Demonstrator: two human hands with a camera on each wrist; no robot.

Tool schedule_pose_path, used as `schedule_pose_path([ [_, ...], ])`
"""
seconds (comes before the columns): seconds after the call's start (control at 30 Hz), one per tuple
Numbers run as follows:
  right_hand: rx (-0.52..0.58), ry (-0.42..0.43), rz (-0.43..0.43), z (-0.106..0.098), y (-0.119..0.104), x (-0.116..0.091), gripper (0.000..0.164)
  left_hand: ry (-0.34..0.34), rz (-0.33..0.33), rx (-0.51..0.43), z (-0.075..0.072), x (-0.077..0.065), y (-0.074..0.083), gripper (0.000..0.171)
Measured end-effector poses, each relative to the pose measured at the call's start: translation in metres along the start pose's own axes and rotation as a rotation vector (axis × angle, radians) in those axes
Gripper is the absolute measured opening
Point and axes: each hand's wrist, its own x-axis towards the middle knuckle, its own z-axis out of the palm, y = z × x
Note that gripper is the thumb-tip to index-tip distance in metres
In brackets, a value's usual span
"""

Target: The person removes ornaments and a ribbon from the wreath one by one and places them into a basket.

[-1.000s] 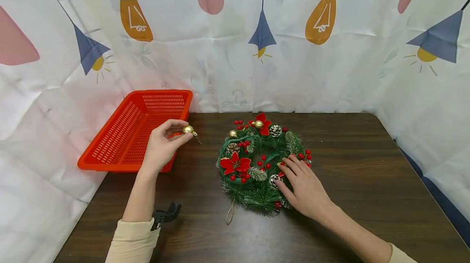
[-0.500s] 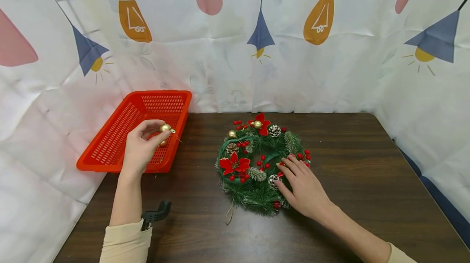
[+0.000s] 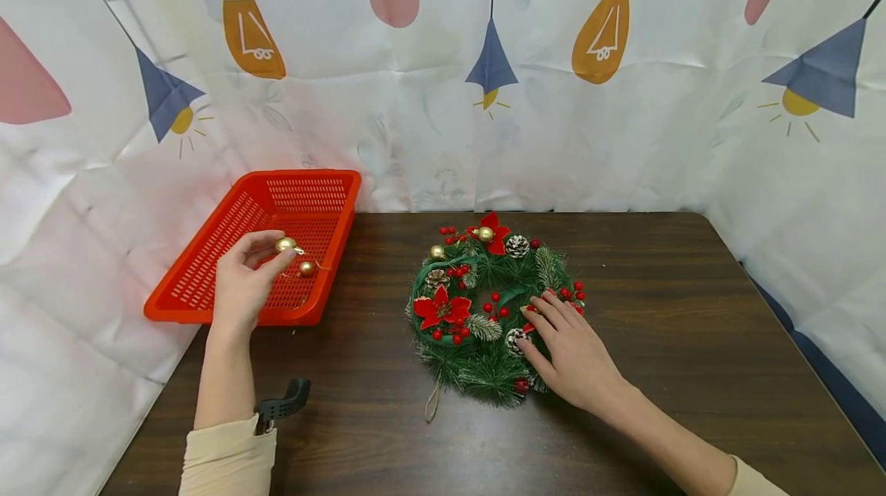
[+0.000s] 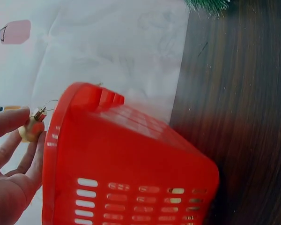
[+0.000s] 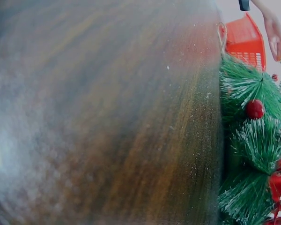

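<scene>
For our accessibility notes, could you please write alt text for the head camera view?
A left hand pinches a small gold bauble over a red basket, where another gold bauble lies. The right hand rests on a Christmas wreath on a dark wooden table.

Both arms have cream long sleeves pushed up to about mid-forearm, hands bare. There's a black plastic clip-looking mount point(image 3: 280, 407) strapped at the left sleeve's point(image 3: 228, 459) cuff.

On the table point(image 3: 692, 311), the basket point(image 3: 228, 250) lies left of the wreath point(image 3: 484, 304).
</scene>
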Motion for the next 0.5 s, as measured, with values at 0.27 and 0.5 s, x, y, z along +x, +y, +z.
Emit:
schedule_pose_path([
  [0.27, -0.002, -0.005, -0.002, -0.0001, 0.0001, 0.0003, 0.058, -0.001, -0.035, 0.112, -0.0065, -0.0035, -0.0018, 0.036],
  [0.5, 0.001, -0.008, 0.003, -0.0006, 0.0, -0.0001, 0.058, -0.072, 0.012, 0.165, -0.0019, -0.0044, -0.0014, 0.04],
])
